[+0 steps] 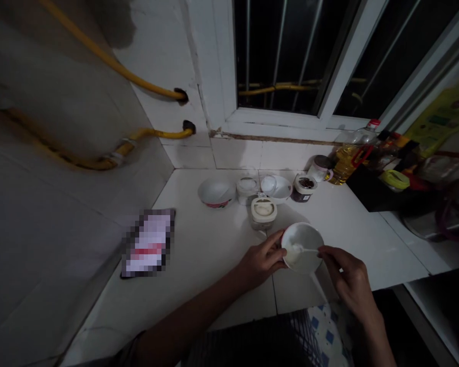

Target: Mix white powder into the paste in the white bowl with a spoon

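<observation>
My left hand grips the left rim of a small white bowl, thumb at the edge and fingers around the side. The bowl is tilted towards me over the counter and holds something whitish and wet-looking. In my right hand, pinched between thumb and fingertips, is the handle of a small white spoon. Its head rests in the whitish contents. Just behind the bowl stands a square clear jar with a pale rim and white powder inside.
Behind these are a floral bowl, another white-powder jar, a white bowl and a dark-filled jar. An oil bottle stands far right. A pixelated flat object lies left. Yellow hoses run along the wall.
</observation>
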Tool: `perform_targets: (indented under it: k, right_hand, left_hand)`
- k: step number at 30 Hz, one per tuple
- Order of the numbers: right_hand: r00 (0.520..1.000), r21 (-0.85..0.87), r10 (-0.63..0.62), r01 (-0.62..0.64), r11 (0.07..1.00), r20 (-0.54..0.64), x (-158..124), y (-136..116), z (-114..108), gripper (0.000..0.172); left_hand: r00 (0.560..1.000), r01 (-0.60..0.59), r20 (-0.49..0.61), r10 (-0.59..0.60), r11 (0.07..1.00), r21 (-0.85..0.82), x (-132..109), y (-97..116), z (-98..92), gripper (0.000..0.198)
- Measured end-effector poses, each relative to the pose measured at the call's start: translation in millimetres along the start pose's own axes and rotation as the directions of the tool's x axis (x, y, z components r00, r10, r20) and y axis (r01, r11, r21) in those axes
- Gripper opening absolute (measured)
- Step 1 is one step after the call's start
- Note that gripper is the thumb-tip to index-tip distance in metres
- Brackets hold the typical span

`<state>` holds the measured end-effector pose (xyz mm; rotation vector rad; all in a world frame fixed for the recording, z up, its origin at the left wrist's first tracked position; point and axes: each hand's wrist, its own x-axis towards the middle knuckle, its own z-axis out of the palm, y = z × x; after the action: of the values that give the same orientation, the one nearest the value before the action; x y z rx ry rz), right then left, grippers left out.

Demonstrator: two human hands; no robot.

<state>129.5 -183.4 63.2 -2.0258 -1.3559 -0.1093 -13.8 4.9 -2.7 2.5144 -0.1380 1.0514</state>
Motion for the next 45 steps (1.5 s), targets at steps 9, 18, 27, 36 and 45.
perform_targets:
  k: [9, 18, 27, 36, 45]
  right_hand:
    - [0.862, 0.353, 0.505, -0.488, 0.798, 0.048, 2, -1, 21, 0.023]
    - [0.727, 0.655, 0.687, -0.523, 0.546, 0.007, 7, 2, 18, 0.021]
    - [0.712, 0.733, 0.701, -0.502, 0.458, 0.049, 9, 13, 24, 0.019]
    - [0.743, 0.69, 0.666, -0.512, 0.512, 0.057, 13, 13, 23, 0.019]
    - [0.848, 0.499, 0.521, -0.496, 0.71, 0.101, 15, -8, 28, 0.018]
  left_hand:
    - [0.998, -0.062, -0.015, 0.064, 0.99, 0.13, 0, 4, 0.4, 0.017]
    - [0.998, 0.047, 0.029, -0.049, 0.997, 0.055, 2, 6, -1.3, 0.018]
    - [0.985, 0.164, 0.051, -0.162, 0.986, -0.028, -4, 0, 3.7, 0.018]
    - [0.978, 0.205, 0.064, -0.201, 0.976, -0.067, -2, 0, 2.0, 0.017]
    - [0.983, 0.151, 0.107, -0.152, 0.988, 0.015, -2, 5, 1.6, 0.015]
